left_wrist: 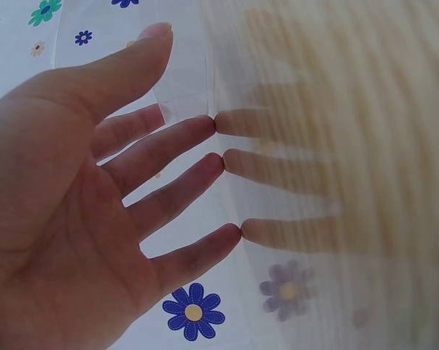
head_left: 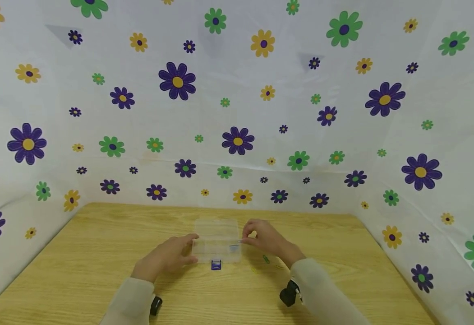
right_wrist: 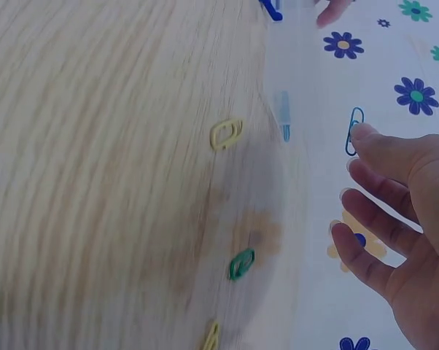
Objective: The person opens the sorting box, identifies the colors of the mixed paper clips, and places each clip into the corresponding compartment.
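Note:
A clear plastic box (head_left: pixel 202 259) with inner compartments sits with its lid (head_left: pixel 216 228) raised at the back and a blue latch (head_left: pixel 216 265) at its front. My left hand (head_left: pixel 167 255) is at the box's left side, its fingers fairly straight in the left wrist view. Over the box's right edge, my right hand (head_left: pixel 266 238) pinches a blue paper clip (right_wrist: pixel 349 138) between thumb and forefinger. Something blue (head_left: pixel 234 248) shows in the right compartment, likewise through the box wall in the right wrist view.
On the wooden table (head_left: pixel 111 253), right of the box, lie a green paper clip (head_left: pixel 265 259) and two yellow ones, one nearer the box (right_wrist: pixel 225 135) and another farther off (right_wrist: pixel 211 337). Flower-printed white sheeting (head_left: pixel 204 117) stands behind and at both sides.

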Tool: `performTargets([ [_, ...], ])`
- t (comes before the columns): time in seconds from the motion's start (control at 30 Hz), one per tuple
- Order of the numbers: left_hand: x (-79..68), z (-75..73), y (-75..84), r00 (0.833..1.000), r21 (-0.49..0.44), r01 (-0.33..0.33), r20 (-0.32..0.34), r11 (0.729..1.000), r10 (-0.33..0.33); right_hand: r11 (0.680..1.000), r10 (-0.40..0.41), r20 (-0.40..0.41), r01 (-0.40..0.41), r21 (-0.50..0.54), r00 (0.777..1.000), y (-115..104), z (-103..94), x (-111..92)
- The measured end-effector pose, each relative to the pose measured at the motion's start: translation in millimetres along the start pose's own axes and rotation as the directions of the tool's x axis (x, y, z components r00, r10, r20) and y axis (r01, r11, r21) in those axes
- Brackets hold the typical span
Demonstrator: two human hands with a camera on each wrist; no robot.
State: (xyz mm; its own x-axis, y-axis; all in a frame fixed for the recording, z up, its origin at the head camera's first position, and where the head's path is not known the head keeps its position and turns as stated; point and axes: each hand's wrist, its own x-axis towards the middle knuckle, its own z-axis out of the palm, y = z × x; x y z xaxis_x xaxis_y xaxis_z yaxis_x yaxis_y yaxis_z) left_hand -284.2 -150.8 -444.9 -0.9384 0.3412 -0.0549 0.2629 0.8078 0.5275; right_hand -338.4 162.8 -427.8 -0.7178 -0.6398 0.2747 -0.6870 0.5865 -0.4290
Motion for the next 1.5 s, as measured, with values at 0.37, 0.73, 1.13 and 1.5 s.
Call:
performTargets([
  [0.37, -1.4, -0.4, 0.1, 1.000, -0.011, 0.002, 0.001, 1.000, -0.002, 0.998, 0.052, 0.028, -0.052, -0.022, 0.998, -6.9, 16.0, 13.3],
  [0.73, -0.7, 1.3, -1.5, 1.000, -0.005, -0.006, -0.007, 1.000, 0.006, 0.994, 0.092, 0.024, -0.090, -0.054, 0.996, -11.1, 21.1, 14.8],
  [1.13, -1.1, -0.1, 0.4, 1.000, 0.009, -0.007, -0.008, 1.000, 0.007, 0.989, 0.126, 0.036, -0.122, -0.080, 0.991, -14.1, 25.1, 16.3],
  [1.5, 1.8, 2.3, -2.6, 1.000, 0.021, -0.011, -0.011, 1.000, 0.011, 0.987, 0.147, 0.037, -0.144, -0.078, 0.988, -12.0, 24.9, 15.1],
])
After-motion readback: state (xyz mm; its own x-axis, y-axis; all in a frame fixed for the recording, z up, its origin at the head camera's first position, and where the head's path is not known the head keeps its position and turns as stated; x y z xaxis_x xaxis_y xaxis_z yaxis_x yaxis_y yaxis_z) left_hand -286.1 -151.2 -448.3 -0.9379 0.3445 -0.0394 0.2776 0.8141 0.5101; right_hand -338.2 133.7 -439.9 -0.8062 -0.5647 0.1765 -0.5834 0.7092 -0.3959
